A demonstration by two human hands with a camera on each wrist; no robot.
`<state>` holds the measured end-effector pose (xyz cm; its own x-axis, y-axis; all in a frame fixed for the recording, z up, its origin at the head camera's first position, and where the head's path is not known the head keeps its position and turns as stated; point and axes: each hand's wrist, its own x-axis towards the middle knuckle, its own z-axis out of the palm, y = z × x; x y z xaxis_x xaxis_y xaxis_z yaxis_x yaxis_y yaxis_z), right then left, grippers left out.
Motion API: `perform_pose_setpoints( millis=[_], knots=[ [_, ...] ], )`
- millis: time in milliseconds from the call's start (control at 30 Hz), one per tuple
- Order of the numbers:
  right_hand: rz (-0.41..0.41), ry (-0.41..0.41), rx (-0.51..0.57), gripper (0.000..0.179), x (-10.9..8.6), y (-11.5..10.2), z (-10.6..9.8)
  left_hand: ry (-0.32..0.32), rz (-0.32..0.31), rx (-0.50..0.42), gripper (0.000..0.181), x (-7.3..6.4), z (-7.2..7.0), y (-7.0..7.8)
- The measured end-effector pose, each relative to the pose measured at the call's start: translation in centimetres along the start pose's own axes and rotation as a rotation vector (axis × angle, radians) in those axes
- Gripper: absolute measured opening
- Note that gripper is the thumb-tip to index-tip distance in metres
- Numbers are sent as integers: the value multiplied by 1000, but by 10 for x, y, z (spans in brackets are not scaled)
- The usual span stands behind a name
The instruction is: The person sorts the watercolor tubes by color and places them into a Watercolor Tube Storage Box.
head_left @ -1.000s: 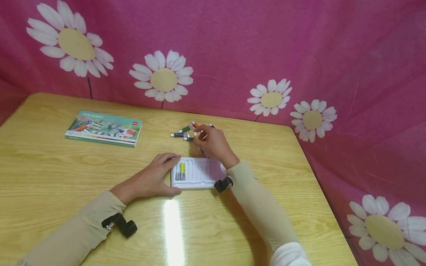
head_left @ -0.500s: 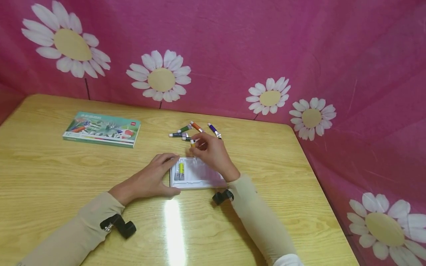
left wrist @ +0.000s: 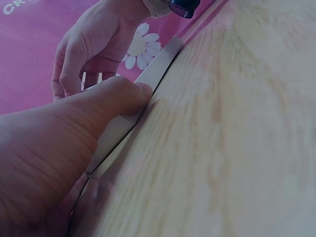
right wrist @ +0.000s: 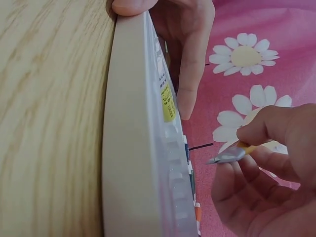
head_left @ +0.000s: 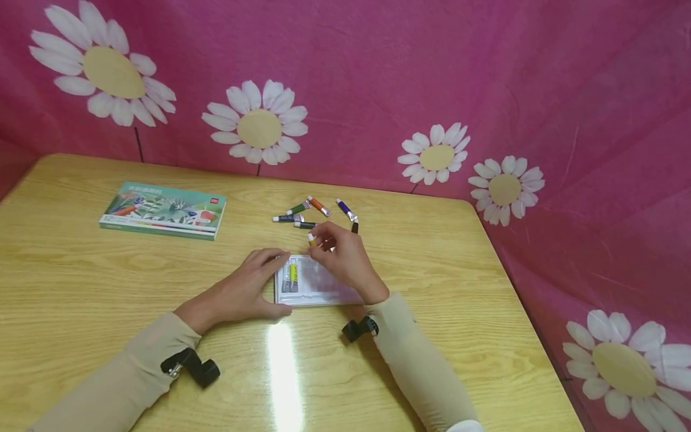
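My left hand holds the left end of a white paint tray, thumb at the near edge and fingers at the far edge. In its left slots lie a yellow paint tube and a paler tube beside it. Above the tray's far side, my right hand pinches a white-capped, yellow-orange paint tube. The right wrist view shows that tube's silvery crimped end sticking out between thumb and fingers, apart from the tray. The right hand covers much of the tray's right part in the head view.
Loose paint tubes lie behind the tray, among them a green tube, an orange tube and a purple tube. A teal illustrated box lies back left on the wooden table. A pink flowered cloth hangs behind.
My right hand has drawn back from the loose tubes toward the tray, bringing the yellow-orange paint tube along. The left hand keeps its hold on the tray.
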<state>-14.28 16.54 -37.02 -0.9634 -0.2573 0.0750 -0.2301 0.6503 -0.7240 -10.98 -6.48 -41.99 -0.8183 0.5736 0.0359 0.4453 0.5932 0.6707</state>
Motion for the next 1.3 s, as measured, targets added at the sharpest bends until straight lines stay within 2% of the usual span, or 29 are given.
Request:
perform_pose_setpoints(
  millis=[233,467,800,1067,1300],
  knots=[
    [-14,3,-18,27,-1,-1,1,7,8,8,109,0,1,-1],
    [-6,-11,-17,24,-2,-2,4,-16,-15,8,110,1,0,1],
    [-12,-26,-19,23,-2,0,5,-1,-3,14,109,0,1,0],
    [59,-49,-54,35,-1,-2,6,-31,-32,14,110,1,0,2],
    [73,-82,-93,28,-2,-3,7,-31,-29,13,110,1,0,2]
  ],
)
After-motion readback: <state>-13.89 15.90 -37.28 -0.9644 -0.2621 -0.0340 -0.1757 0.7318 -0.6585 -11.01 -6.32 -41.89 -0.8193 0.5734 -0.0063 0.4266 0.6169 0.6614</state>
